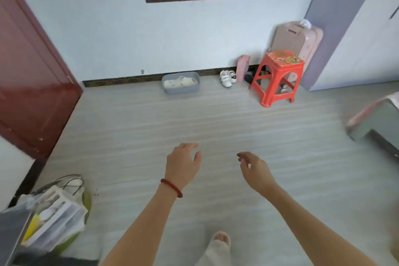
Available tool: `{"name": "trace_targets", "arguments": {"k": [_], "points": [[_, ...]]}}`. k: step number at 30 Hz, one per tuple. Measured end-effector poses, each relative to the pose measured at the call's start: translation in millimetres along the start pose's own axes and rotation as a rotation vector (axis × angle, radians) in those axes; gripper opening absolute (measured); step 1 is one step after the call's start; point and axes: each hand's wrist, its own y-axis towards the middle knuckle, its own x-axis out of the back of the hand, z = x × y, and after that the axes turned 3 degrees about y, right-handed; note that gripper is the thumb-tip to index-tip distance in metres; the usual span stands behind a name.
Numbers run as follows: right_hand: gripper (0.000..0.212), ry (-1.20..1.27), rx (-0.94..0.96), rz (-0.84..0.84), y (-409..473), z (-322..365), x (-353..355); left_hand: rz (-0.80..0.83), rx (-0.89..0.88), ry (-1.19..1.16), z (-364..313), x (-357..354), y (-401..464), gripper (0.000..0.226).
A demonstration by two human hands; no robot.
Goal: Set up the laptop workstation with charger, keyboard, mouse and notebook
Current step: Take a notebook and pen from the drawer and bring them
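Note:
No laptop, charger, keyboard, mouse or notebook shows in the head view. Both my arms reach forward over a bare grey floor. My left hand [183, 163], with a red bead bracelet on its wrist, hangs palm down with fingers apart and holds nothing. My right hand [253, 167] hovers beside it, fingers loosely curled and apart, also holding nothing. One of my feet [221, 238] is visible below between the arms.
A dark red door [30, 84] stands open at left. By the far wall sit a grey basin [181, 82], white shoes [227, 77], a red plastic stool [277, 78] and a pink suitcase [296, 37]. Clear bags and boxes [56, 211] lie bottom left. A bed corner [375, 119] juts in at right.

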Motion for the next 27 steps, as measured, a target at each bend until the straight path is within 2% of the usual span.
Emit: {"name": "trace_targets", "arguments": {"k": [7,12,19,21,27], "points": [[0.03,0.05,-0.156,-0.188,158,-54,130,0.099,-0.186,-0.075,-136,-75,209,0.031],[0.029,0.083,-0.302,-0.385,254,-124,240,0.222,-0.364,-0.067,-267,-162,335,0.028],[0.031,0.112,-0.38,-0.494,370,-221,367,0.325,-0.472,-0.105,-405,-274,461,0.03],[0.031,0.109,-0.413,-0.526,418,-255,424,0.352,-0.496,-0.118,-463,-309,510,0.031],[0.033,0.078,-0.458,-0.587,554,-312,541,0.333,-0.544,-0.111,-573,-368,639,0.03]]}}
